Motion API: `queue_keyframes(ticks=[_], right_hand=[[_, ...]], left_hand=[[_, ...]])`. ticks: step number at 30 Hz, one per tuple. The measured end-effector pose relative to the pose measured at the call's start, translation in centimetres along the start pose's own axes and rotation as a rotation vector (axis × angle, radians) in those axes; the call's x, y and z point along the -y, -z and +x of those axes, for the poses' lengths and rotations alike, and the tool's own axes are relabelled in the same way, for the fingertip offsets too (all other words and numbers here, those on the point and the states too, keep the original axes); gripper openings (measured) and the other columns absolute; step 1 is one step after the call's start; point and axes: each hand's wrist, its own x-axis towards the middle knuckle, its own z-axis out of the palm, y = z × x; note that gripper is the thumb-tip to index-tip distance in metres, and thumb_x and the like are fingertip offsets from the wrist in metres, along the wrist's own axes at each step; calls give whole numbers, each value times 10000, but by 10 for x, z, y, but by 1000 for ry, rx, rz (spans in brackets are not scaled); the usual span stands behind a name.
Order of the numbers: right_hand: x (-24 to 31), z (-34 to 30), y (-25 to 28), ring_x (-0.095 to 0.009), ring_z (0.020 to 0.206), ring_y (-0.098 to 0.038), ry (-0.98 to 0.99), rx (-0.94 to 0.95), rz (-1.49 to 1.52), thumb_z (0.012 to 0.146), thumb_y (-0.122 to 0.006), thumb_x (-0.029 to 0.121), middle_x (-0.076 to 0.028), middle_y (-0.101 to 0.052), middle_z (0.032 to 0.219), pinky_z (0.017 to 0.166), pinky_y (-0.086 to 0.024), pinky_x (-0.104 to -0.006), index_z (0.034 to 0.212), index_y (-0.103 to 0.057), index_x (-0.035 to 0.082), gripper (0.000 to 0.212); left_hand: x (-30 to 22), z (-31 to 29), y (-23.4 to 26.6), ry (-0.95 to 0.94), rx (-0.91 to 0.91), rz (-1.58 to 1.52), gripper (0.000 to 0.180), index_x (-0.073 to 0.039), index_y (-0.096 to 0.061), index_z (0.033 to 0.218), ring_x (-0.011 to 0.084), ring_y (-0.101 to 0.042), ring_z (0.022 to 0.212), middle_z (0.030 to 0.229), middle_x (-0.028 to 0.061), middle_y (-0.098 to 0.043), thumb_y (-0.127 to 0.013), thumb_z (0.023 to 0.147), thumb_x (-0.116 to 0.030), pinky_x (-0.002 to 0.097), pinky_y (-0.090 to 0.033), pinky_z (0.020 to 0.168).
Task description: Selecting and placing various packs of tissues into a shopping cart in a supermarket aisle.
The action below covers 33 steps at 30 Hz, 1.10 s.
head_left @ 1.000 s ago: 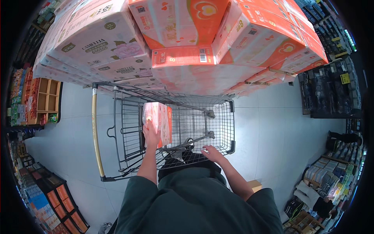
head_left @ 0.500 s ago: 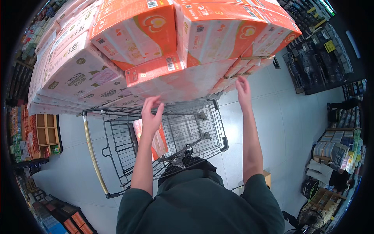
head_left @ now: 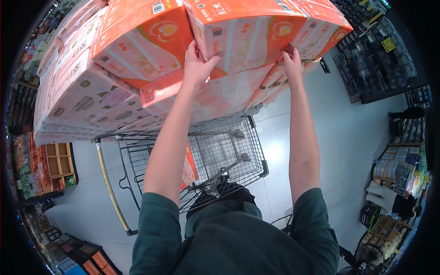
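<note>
A large orange-and-pink tissue multipack (head_left: 247,39) sits atop a tall stack in front of me. My left hand (head_left: 198,66) grips its lower left edge, fingers tucked into the gap beside the neighbouring orange pack (head_left: 146,50) and thumb across the front. At its lower right side, my right hand (head_left: 292,66) has its fingers bent into the seam by another orange pack (head_left: 321,39). Below my arms stands a wire shopping cart (head_left: 220,142). An orange-and-pink pack (head_left: 189,165) lies in it, largely hidden by my left forearm.
White-and-pink tissue packs (head_left: 85,98) fill the stack's left side. The cart's yellowish handle (head_left: 110,183) points left. Dark display racks (head_left: 373,59) stand at far right. A person (head_left: 389,201) is beside shelves at the right, near a fan (head_left: 369,254). Pale tiled floor (head_left: 339,151) lies right of the cart.
Both hands have moved forward from the air above the cart onto the sides of the orange-and-pink tissue multipack. My left forearm now covers more of the pack in the cart.
</note>
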Motion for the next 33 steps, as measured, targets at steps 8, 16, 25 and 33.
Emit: queue_keyframes(ticks=[8, 16, 25, 33], right_hand=[[11, -16, -17, -251, 1185, -577, 114, -82, 137, 887, -543, 23, -151, -536, 1276, 1020, -466, -368, 1350, -497, -19, 467], [75, -88, -25, -182, 1170, -548, 82, -156, 383, 926, -496, -5, -104, -525, 1325, 977, -463, -312, 1365, -469, 40, 442], [59, -322, -15, -203, 1265, -448, -297, 158, 401, 982, -558, 131, -132, -470, 1330, 1100, -340, -358, 1339, -378, 13, 417], [-41, -437, -56, -270, 1370, -436, -761, 633, 92, 971, -656, 306, -218, -438, 1461, 1115, -373, -378, 1440, -393, -42, 641]], left_hand=[[-30, -14, -6, 74, 84, -215, 658, -26, -497, 1357, 222, -597, 1194, 1286, 112, -610, -822, 805, -177, 382, -502, 1012], [-50, -87, 32, -129, -160, 41, 751, -51, -480, 1312, 224, -563, 1204, 1239, 93, -583, -904, 703, -166, 407, -466, 1027], [-57, -290, 101, 272, -52, -281, 931, -55, -279, 1406, 242, -506, 1281, 1385, 131, -436, -890, 708, -140, 425, -453, 1065], [17, -342, 126, 726, -114, 15, 733, 22, -335, 1330, 222, -632, 1101, 1191, 177, -597, -808, 794, -138, 341, -537, 923]])
